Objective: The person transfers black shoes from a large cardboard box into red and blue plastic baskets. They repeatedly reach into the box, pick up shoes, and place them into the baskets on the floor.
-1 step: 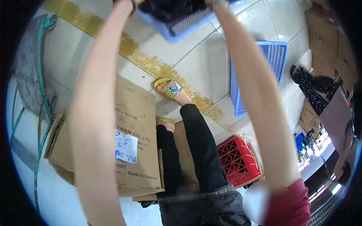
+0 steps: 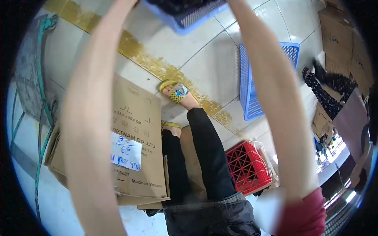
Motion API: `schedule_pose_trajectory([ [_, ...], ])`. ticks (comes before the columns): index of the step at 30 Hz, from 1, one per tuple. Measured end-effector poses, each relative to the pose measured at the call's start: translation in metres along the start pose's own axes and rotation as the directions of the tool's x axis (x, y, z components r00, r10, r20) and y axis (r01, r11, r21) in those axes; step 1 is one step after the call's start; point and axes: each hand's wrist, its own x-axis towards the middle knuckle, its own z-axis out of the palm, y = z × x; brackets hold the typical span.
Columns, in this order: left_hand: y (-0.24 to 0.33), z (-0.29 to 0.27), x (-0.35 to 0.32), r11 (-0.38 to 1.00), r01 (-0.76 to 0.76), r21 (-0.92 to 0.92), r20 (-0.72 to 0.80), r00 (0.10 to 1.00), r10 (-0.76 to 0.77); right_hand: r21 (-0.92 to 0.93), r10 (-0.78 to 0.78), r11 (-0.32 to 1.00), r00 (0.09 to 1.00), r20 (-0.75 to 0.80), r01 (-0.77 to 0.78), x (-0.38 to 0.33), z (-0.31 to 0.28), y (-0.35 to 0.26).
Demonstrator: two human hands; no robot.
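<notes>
Both my forearms reach up to the top edge of the head view. Between them is a blue plastic basket (image 2: pixel 189 19) with something dark (image 2: pixel 177 4) inside. My left hand (image 2: pixel 132 2) is at the basket's left side and my right hand (image 2: pixel 233 2) at its right side. Both hands are mostly cut off by the frame edge. Below, I see my legs in black trousers and my foot in a yellow sandal (image 2: pixel 177 92) on the tiled floor.
A flattened cardboard box (image 2: pixel 138 129) lies by my left leg. A red crate (image 2: pixel 248 167) sits by my right leg, and a second blue basket (image 2: pixel 256 86) beyond it. A yellow floor stripe (image 2: pixel 149 63), green rope (image 2: pixel 41 118), stacked cardboard (image 2: pixel 342 35) and another person's legs (image 2: pixel 327 94) are around.
The basket and both arms have shifted slightly toward the top edge, so less of the hands shows.
</notes>
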Motion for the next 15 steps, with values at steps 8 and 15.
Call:
schedule_pose_trajectory([
  [8, 0.038, -0.13, -0.054, 0.987, -0.093, 0.133, 0.386, 0.922, 0.035, -0.307, 0.126, 0.919, 0.924, -0.36, -0.246, -0.169, -0.13, 0.058],
  [15, 0.064, -0.255, -0.261, 0.959, 0.172, -0.225, -0.028, 0.983, -0.183, -0.888, 0.718, 0.311, 0.696, -0.015, -0.34, -0.371, -0.136, 0.11],
])
